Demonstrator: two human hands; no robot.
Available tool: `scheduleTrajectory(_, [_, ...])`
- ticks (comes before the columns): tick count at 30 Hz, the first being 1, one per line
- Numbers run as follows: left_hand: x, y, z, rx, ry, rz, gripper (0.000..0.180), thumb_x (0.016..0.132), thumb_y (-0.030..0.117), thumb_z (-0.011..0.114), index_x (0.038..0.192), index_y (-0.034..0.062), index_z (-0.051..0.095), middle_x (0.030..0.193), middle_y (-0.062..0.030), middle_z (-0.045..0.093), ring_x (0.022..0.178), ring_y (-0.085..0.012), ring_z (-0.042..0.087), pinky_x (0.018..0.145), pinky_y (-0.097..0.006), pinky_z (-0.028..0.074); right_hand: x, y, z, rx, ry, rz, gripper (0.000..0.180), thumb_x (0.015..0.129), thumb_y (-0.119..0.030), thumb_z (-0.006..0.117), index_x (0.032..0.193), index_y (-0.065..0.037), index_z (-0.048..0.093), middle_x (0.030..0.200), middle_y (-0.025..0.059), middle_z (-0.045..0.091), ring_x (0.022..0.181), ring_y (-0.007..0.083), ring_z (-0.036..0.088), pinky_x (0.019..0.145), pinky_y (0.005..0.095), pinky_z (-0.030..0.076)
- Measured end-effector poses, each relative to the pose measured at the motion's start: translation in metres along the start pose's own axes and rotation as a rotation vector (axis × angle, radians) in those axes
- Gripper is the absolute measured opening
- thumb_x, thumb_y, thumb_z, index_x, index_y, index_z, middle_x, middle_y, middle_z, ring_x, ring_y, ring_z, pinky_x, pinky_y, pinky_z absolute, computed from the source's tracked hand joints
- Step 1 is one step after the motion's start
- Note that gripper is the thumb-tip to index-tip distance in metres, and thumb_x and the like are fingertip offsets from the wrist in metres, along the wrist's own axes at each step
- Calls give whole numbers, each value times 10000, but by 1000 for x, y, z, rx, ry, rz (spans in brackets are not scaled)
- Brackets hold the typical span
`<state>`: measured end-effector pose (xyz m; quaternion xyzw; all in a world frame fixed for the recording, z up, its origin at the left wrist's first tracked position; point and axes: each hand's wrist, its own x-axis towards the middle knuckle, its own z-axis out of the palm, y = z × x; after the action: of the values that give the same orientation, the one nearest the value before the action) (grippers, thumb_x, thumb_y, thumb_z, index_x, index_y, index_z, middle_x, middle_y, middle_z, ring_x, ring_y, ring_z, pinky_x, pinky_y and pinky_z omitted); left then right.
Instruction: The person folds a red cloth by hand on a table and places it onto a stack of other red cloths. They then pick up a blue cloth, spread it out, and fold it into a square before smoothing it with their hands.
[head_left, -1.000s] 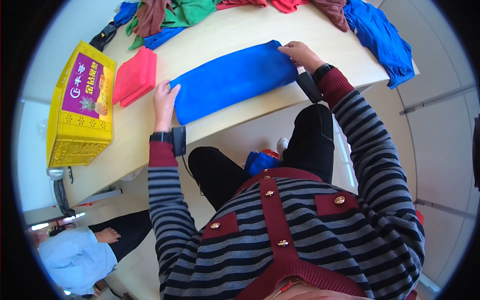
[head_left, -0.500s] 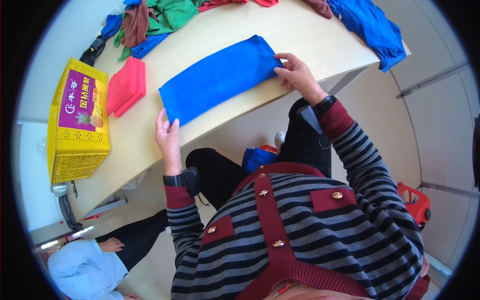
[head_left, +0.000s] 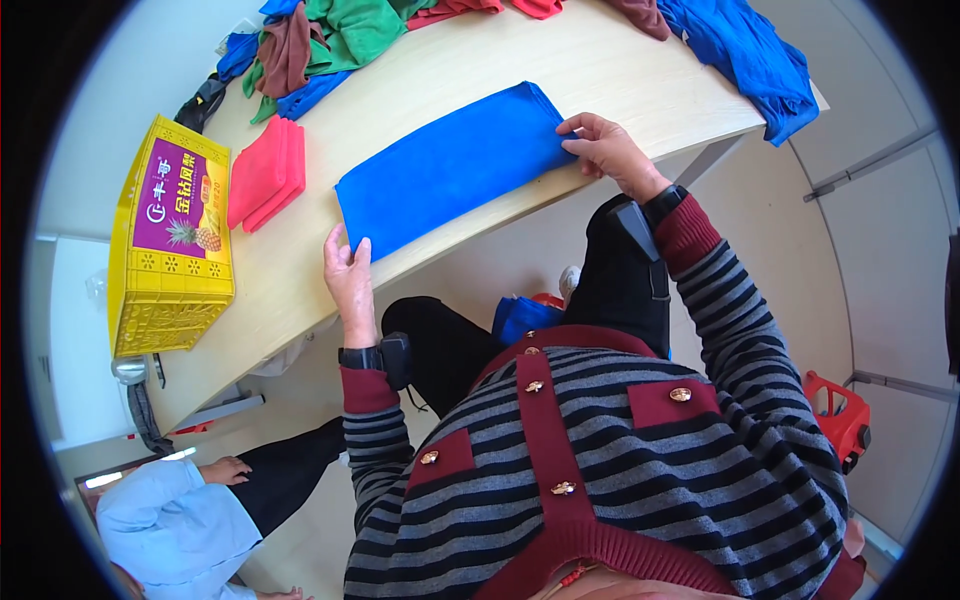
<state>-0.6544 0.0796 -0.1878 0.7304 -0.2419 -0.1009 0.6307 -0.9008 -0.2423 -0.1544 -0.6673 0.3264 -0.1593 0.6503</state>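
Observation:
A blue cloth (head_left: 450,170), folded into a long rectangle, lies across the table near its front edge. My left hand (head_left: 348,285) is at the cloth's near left corner, with the corner between thumb and fingers. At the near right corner, my right hand (head_left: 612,155) pinches the cloth between thumb and forefinger. The cloth looks flat, with its folded layers showing at the right end. To its left sits a small stack of folded red cloths (head_left: 268,175), apart from both hands.
A yellow plastic crate (head_left: 170,300) stands at the table's left end. Crumpled green, brown and blue cloths (head_left: 350,35) lie along the far side. A blue heap (head_left: 750,60) hangs over the right edge. Another person (head_left: 180,520) sits at lower left.
The whole view has shifted slightly. My hands and the blue cloth keep nearly the same places relative to each other.

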Motion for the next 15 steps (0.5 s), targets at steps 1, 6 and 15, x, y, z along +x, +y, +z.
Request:
scheduleTrajectory(1, [0, 0, 3, -2, 18, 4, 481, 943, -4, 646, 1403, 12, 507, 963, -10, 626, 846, -59, 540, 750, -208, 432, 0, -2, 3, -15, 11, -4, 188, 961, -58, 622, 1137, -87, 681, 804, -26, 578, 594, 44, 515, 542, 182, 423])
scheduleTrajectory(6, [12, 0, -13, 21, 22, 28, 474, 939, 2, 655, 1392, 8, 516, 944, -14, 640, 839, -61, 560, 754, -214, 457, 9, -8, 4, -6, -4, -94, 164, 957, -60, 628, 1108, -85, 686, 815, -24, 584, 594, 47, 495, 549, 190, 422])
scheduleTrajectory(15, [-16, -3, -13, 96, 12, 13, 488, 933, 13, 667, 1397, 13, 516, 862, -4, 618, 782, -65, 542, 724, -230, 462, -10, 13, -6, -133, -64, -89, 131, 959, -60, 628, 1073, -84, 687, 833, -24, 592, 618, 46, 513, 569, 188, 434])
